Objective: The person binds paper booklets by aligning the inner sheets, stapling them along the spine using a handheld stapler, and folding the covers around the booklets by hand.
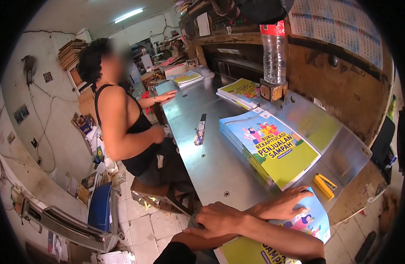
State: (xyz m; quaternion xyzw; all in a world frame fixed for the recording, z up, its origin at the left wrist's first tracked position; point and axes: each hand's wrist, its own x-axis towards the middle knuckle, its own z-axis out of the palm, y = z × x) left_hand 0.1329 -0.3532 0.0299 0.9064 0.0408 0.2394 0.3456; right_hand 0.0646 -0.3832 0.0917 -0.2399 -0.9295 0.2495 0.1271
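My forearms are crossed. My left hand (287, 203) lies open on the upper part of a booklet (314, 215) at the table's near edge, fingers spread. My right hand (218, 218) is loosely curled above my left forearm, with nothing visible in it; its fingertips are partly hidden. My forearms cover the middle of the booklet. Just beyond my left hand is a stack of matching booklets (273, 149), blue and green, titled "Buku Rekapitulasi Penjualan Sampah". Right of that hand rests a yellow stapler (324, 186).
Across the metal table (185, 127), another person (119, 114) sits on a wooden stool, one hand on the tabletop. A cutter knife (200, 131) lies mid-table. Farther back are more booklets (242, 91) and another pile (185, 78). A plastic bottle (274, 57) stands on a wooden block.
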